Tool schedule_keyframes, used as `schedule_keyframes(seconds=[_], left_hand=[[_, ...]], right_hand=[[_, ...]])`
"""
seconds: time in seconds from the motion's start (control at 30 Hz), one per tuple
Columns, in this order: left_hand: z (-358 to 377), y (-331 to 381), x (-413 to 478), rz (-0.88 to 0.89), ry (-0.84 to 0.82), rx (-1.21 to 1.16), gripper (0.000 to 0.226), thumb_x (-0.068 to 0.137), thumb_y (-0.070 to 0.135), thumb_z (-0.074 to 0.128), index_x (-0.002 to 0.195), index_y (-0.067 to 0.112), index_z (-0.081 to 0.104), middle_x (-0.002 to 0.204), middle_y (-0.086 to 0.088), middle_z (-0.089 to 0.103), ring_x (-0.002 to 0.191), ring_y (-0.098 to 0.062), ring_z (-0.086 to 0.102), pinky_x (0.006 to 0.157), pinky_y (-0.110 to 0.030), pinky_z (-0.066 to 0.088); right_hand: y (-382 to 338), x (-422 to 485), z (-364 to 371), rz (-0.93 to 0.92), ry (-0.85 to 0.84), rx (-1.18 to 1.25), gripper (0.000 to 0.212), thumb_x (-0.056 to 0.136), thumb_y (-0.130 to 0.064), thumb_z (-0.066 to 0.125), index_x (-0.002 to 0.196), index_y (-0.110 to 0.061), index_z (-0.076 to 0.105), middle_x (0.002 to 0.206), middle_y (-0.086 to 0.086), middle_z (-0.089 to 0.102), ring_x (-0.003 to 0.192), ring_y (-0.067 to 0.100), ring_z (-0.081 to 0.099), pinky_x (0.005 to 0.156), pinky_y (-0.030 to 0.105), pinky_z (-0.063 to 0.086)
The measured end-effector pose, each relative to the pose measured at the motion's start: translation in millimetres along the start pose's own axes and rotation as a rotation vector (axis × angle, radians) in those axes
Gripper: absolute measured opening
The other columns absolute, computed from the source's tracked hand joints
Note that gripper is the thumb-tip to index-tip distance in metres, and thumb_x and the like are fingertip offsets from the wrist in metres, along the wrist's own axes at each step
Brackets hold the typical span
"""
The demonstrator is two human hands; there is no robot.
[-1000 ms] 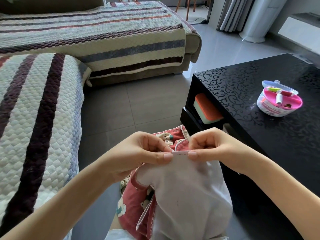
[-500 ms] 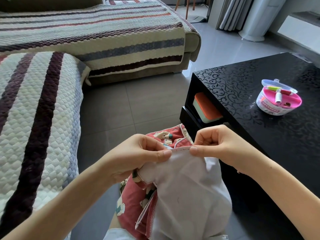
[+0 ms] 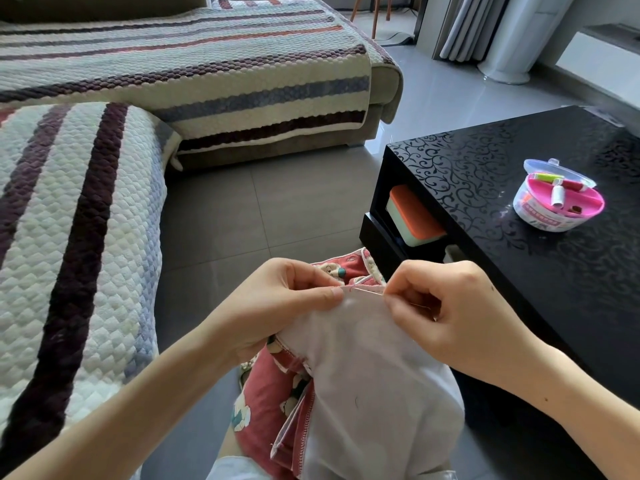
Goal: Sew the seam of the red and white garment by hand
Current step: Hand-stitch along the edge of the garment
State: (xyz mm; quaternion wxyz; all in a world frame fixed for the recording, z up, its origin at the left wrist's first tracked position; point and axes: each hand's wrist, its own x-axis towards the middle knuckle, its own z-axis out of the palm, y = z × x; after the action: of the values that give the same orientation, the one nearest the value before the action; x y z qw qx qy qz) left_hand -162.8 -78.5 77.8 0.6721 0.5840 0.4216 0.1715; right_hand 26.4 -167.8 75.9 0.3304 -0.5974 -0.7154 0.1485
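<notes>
A stitch is in progress on the garment [image 3: 367, 382], which hangs in the person's lap at the six o'clock edge of the view, white lining up and red printed cloth showing at seven o'clock. The left hand [image 3: 294, 306] has its grip closed on the cloth, thumb and forefinger pinching the seam [image 3: 356, 293] to hold it taut. Directly at its three o'clock, the right hand [image 3: 457, 317] is curled with its fingertips pinching the end of a needle [image 3: 372, 289]. The needle lies along the seam edge, pointing toward nine o'clock. How far its tip has entered the cloth is too fine to tell.

The next move, as I judge it, is to push the needle through the folded edge and draw the thread out. The left pinch has to hold firm so the seam does not pucker.

Away at two o'clock, an open sewing box [image 3: 557, 202] sits on the black counter [image 3: 519, 271]. A striped sofa [image 3: 86, 237] fills the nine o'clock side.

A second ago the two thumbs lay flat and almost met on the seam, and no needle showed. Half a second ago the right hand was already lifting and curling. Now the needle is plain between the hands, and the seam edge sits a little higher.
</notes>
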Motion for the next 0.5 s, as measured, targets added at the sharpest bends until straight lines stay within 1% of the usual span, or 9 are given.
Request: schedule_keyframes(seconds=[0.13,0.33,0.4,0.5], left_hand=[[0.4,-1.4,0.8,0.013,0.004,0.043,0.009,0.081,0.012,0.071,0.081,0.005,0.076,0.076,-0.006,0.072,0.068,-0.011,0.064,0.059,-0.019,0.050],[0.5,-1.3,0.8,0.034,-0.006,0.060,0.008,0.081,0.013,0.072,0.078,0.008,0.077,0.073,-0.004,0.072,0.067,-0.009,0.063,0.059,-0.018,0.049],[0.8,-1.4,0.8,0.045,-0.013,0.059,0.008,0.080,0.013,0.072,0.079,0.007,0.076,0.073,-0.004,0.072,0.067,-0.009,0.063,0.058,-0.017,0.049],[0.3,-2.2,0.8,0.068,-0.015,0.086,0.009,0.080,0.014,0.073,0.082,0.006,0.076,0.077,-0.009,0.073,0.068,-0.011,0.063,0.061,-0.020,0.050]], right_hand=[[-1.2,0.9,1.7,0.007,-0.002,-0.034,0.009,0.075,-0.015,0.060,0.066,-0.014,0.060,0.049,-0.004,0.049,0.045,0.013,0.042,0.048,0.011,0.028],[-2.1,2.1,2.6,0.008,-0.005,-0.063,0.009,0.074,-0.016,0.059,0.065,-0.014,0.059,0.048,-0.006,0.046,0.044,0.013,0.039,0.048,0.011,0.026],[-2.9,2.5,3.0,0.004,-0.006,-0.071,0.012,0.075,-0.020,0.056,0.065,-0.014,0.058,0.048,-0.006,0.045,0.044,0.014,0.038,0.047,0.012,0.026],[-5.0,3.4,2.3,-0.008,-0.011,-0.088,0.018,0.076,-0.027,0.050,0.065,-0.014,0.057,0.047,-0.007,0.042,0.044,0.016,0.038,0.045,0.014,0.026]])
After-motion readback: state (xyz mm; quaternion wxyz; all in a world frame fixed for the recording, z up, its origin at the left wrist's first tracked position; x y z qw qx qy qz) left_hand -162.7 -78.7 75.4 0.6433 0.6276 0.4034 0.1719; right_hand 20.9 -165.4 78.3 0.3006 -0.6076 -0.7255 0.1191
